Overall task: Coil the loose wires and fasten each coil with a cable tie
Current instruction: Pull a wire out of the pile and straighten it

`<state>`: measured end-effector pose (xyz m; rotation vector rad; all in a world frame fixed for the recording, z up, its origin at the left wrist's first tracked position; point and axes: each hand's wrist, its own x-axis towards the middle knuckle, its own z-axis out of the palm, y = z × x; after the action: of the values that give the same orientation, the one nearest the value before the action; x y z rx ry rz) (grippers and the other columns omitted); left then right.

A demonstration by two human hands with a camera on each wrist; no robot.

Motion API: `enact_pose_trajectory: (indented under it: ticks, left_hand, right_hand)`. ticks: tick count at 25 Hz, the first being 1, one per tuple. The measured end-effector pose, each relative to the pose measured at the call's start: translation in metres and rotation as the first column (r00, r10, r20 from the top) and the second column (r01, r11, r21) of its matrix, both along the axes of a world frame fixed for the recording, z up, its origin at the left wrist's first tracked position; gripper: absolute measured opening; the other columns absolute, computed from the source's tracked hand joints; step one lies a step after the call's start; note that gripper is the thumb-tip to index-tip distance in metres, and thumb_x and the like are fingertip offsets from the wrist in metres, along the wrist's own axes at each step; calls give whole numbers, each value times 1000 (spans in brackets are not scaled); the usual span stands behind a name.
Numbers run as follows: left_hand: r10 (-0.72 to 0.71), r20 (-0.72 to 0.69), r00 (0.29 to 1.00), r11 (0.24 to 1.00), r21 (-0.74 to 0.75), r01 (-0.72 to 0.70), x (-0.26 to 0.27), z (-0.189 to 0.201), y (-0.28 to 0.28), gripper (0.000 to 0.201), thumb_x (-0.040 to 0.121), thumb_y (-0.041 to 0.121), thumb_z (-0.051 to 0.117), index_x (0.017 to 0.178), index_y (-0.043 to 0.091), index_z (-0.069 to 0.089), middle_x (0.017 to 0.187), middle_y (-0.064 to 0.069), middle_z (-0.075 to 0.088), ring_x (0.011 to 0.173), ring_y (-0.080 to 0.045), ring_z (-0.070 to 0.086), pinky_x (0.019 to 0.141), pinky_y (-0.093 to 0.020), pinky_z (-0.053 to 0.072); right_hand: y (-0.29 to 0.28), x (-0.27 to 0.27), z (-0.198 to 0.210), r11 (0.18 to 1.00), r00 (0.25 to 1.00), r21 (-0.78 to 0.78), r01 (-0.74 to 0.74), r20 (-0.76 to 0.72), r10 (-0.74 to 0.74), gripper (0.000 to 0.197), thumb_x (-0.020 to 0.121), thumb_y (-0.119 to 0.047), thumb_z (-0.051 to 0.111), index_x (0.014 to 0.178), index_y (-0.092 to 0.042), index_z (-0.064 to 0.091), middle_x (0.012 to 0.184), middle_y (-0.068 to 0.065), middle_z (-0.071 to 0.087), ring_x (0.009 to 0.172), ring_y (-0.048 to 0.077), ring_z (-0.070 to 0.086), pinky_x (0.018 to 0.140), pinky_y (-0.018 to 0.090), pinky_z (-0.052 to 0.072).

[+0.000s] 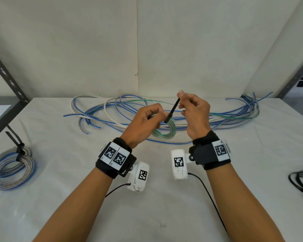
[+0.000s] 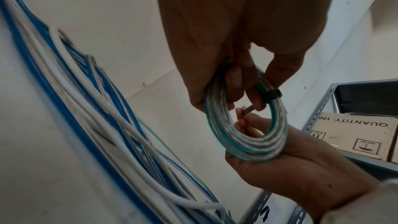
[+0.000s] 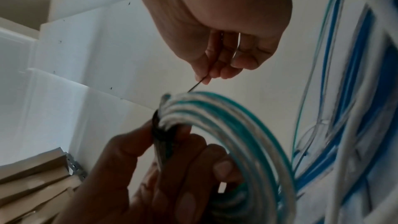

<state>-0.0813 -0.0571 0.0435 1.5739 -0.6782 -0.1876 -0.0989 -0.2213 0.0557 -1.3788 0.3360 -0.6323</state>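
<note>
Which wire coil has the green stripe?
The coil held in the left hand, being tied. The two tied coils lying at the table's left are blue-striped.

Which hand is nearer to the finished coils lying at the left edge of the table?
Left. The left hand holds the green-striped coil mid-table, on the side toward the finished coils; the right hand is farther right.

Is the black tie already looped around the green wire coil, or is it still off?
Looped on. The black cable tie wraps the green wire coil; the right hand pinches its tail.
</note>
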Motion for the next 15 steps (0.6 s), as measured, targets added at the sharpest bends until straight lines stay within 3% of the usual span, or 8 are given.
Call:
enact_pose_trajectory:
  ticks: [3,6,9,15]
  left_hand:
    - [60,-56,997,998,-16,-61,-3,1,-2,34,101,19,59,67,17,57,58,12,48,59,-19,39,68,-38,34]
    - [101,-31,994,994,-47,-103,-6,1,-2,37,97,27,66,63,16,57,60,8,50,57,-15,40,62,-26,36]
    - [101,-64,993,994,-36,-103,-8,-1,-7,35,95,20,68,64,12,56,55,13,51,52,-5,42,59,-14,37]
    - [105,-121,987,993,-43,-111,-9,-6,-15,35,93,22,72,62,16,57,61,-2,47,53,-12,32,53,-20,30]
  right_hand:
    - [1,-2,-1,999,999,-7,-48,9,48,12,96,-22,70,92,-10,73,81,3,71,72,14,67,60,25,50]
    - [5,-6,6,990,989,39,-139,66,136,17,100,-17,64,103,-1,69,87,11,75,79,23,76,67,28,58]
    - [5,-10,10,986,986,84,-143,98,134,17,100,-13,63,104,3,68,85,12,74,78,24,76,69,30,60]
    - [7,-11,17,993,986,114,-40,165,21,19,99,-12,64,101,7,68,74,9,69,64,18,70,64,29,58]
